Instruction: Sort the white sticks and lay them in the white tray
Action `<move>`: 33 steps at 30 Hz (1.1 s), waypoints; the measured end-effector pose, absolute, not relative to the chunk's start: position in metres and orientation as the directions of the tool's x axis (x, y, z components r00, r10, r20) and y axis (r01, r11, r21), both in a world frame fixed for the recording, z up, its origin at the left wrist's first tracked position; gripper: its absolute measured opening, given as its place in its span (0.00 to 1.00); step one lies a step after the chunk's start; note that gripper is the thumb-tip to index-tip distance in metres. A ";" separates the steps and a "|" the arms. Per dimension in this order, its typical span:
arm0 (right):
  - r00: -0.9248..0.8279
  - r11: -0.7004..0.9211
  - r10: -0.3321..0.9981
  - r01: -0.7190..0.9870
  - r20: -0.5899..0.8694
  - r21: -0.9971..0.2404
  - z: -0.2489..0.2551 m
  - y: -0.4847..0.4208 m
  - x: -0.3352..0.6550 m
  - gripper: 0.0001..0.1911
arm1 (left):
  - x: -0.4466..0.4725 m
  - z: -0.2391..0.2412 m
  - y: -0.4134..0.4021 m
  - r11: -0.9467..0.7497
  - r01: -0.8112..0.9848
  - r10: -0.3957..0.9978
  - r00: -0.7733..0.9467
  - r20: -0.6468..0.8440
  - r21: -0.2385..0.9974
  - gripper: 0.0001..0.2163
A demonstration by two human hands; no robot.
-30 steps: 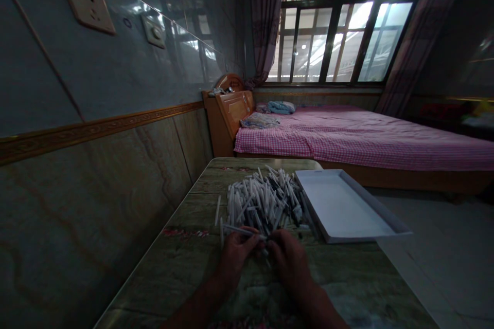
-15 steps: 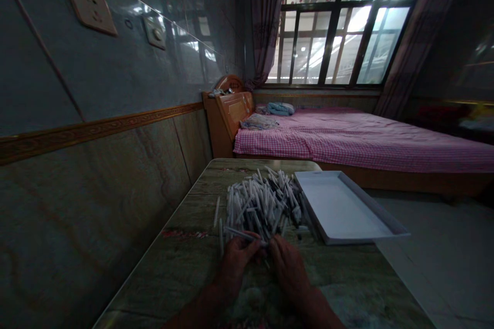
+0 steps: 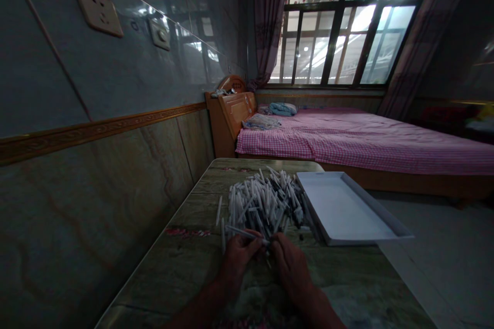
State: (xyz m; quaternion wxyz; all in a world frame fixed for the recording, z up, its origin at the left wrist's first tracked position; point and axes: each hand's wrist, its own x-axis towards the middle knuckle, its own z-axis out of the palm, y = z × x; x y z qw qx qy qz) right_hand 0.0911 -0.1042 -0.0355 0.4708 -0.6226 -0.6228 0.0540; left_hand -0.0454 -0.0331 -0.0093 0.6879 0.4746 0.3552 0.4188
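Observation:
My left hand [image 3: 236,258] is closed around a slim whitish pen [image 3: 240,231], pinching it between thumb and fingers. The pen slants, its free end pointing up and left. My right hand [image 3: 290,265] is closed at the pen's other end, its fingertips close to the left hand's. That end is partly hidden by the fingers. Just beyond both hands lies a heap of similar pens [image 3: 258,198], mostly white or translucent with dark parts among them. One loose pen [image 3: 218,209] lies left of the heap.
The heap sits on a marbled table [image 3: 193,262]. A shallow white tray [image 3: 343,211] stands at the right, its corner over the table's edge. A tiled wall [image 3: 146,185] runs along the left. Behind the table is a bed [image 3: 347,136] with a pink checked cover.
The view has shifted slightly, so everything sits a little further right. Both hands stay together at the pen, with only slight finger movement visible.

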 end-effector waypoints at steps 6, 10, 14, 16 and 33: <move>0.204 0.241 0.797 0.756 0.568 -0.609 -0.035 -0.103 0.092 0.18 | -0.045 -0.008 -0.034 0.221 -0.227 0.902 0.417 -0.110 0.949 0.18; 0.181 0.225 0.825 0.764 0.535 -0.605 -0.033 -0.105 0.091 0.19 | -0.045 -0.008 -0.033 0.220 -0.220 0.916 0.381 -0.123 0.950 0.18; 0.197 0.219 0.842 0.727 0.502 -0.651 -0.029 -0.108 0.091 0.12 | -0.045 -0.007 -0.032 0.198 -0.206 0.926 0.360 -0.114 0.958 0.17; 0.183 0.238 0.828 0.741 0.530 -0.628 -0.029 -0.108 0.091 0.15 | -0.045 -0.007 -0.033 0.195 -0.194 0.921 0.373 -0.111 0.961 0.17; 0.166 0.242 0.820 0.767 0.548 -0.594 -0.031 -0.108 0.092 0.18 | -0.045 -0.005 -0.034 0.213 -0.204 0.914 0.387 -0.121 0.955 0.19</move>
